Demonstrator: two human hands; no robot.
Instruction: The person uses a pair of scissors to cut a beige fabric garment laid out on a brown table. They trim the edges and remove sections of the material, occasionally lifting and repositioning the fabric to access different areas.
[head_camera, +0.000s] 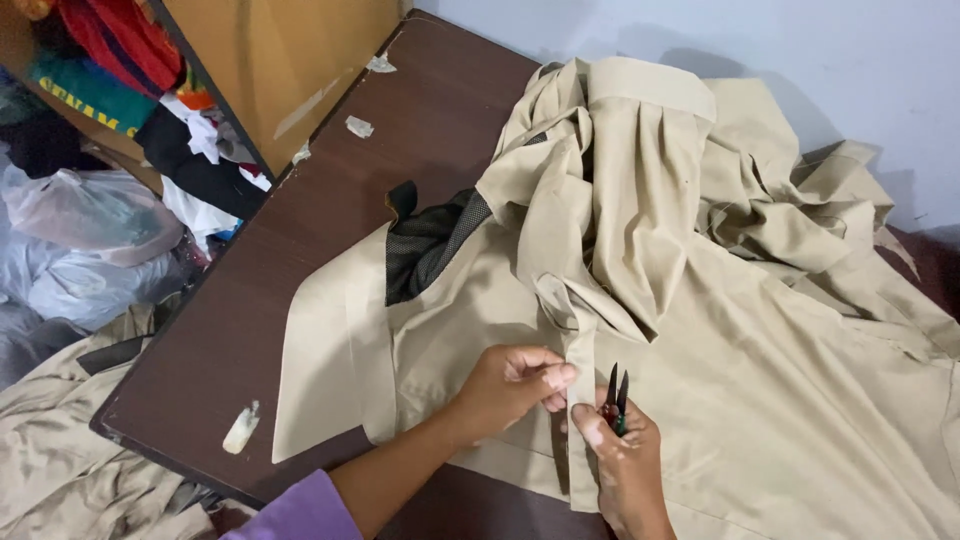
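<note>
Item: beige garment (720, 330), a large piece of khaki cloth with pleats and a collar-like band, spread and bunched over a dark brown worktop (330, 230); a black mesh lining (430, 245) shows at an opening near its left edge. A narrow beige strip (580, 355) of the same cloth runs down from the bunched folds toward the near edge. Left hand (510, 385): grip clenched on the strip, thumb and fingertips pinching it just left of the blades. Right hand (625, 465): grip grasping small thread snips (616, 395), dark blades pointing up and slightly parted, tips just beside the strip and near the left fingertips. Also present: a pale chalk-like lump (241, 428) near the worktop's front left corner, bits of torn tape (360, 126) farther back, more beige cloth (60, 450) on the floor at left, plastic bags (80, 230) and stacked coloured clothing (110, 50) beyond. Risks, as judged: the open points stand close to the pinching fingers, so a slip could nick them; the strip lies over further layers, so a deep bite could cut sound cloth instead of a loose thread; slack in the pinch could let the strip shift under the blades.
</note>
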